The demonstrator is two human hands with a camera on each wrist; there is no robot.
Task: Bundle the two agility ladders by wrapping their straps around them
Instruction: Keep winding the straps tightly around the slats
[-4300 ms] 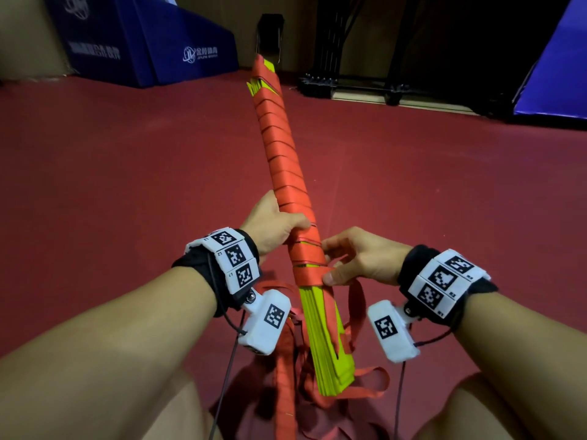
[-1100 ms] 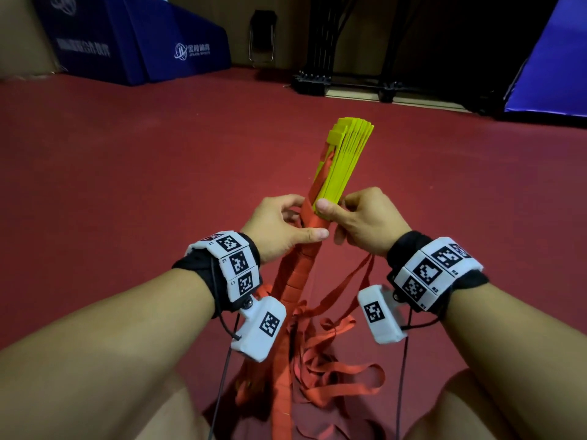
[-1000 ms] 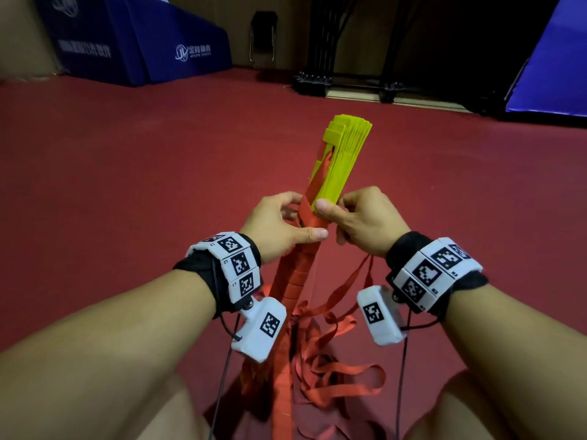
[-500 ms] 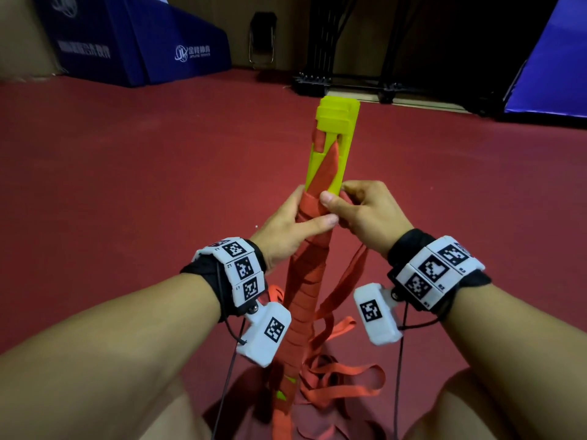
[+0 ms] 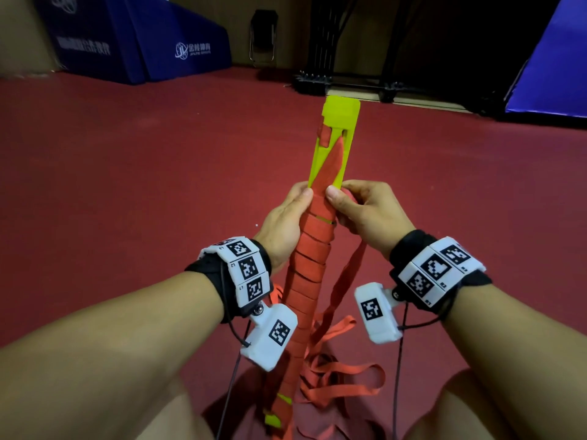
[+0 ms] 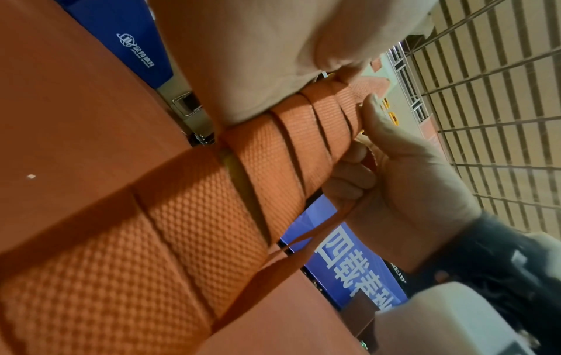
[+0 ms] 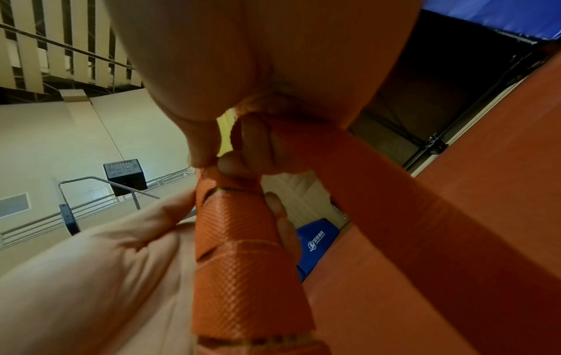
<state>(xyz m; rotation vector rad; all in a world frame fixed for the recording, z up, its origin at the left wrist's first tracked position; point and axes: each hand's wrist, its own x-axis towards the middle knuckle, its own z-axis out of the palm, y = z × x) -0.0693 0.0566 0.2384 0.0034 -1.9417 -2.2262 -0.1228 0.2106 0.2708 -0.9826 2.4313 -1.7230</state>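
One agility ladder bundle (image 5: 313,262), yellow rungs stacked flat and wound in orange-red strap, points away from me over the red floor. Its far yellow end (image 5: 341,119) is bare except for one diagonal strap turn. My left hand (image 5: 295,204) grips the wrapped part just below that end, thumb on top. My right hand (image 5: 346,198) holds the bundle's right edge and pinches the free strap (image 5: 347,274), which hangs down to a loose pile (image 5: 343,376). The wrist views show the woven wraps (image 6: 182,216) and the strap (image 7: 394,204) leaving my fingers.
Blue padded mats (image 5: 143,42) stand at the back left and another (image 5: 556,58) at the right. A folding chair (image 5: 262,36) and a black metal frame (image 5: 349,81) line the far wall. Open red floor (image 5: 127,185) lies all around. My knees frame the bottom.
The bundle was flipped end for end, so the bare yellow end now points away. In the last second it turned flat face up and rose, with both hands staying at the wrap's edge.
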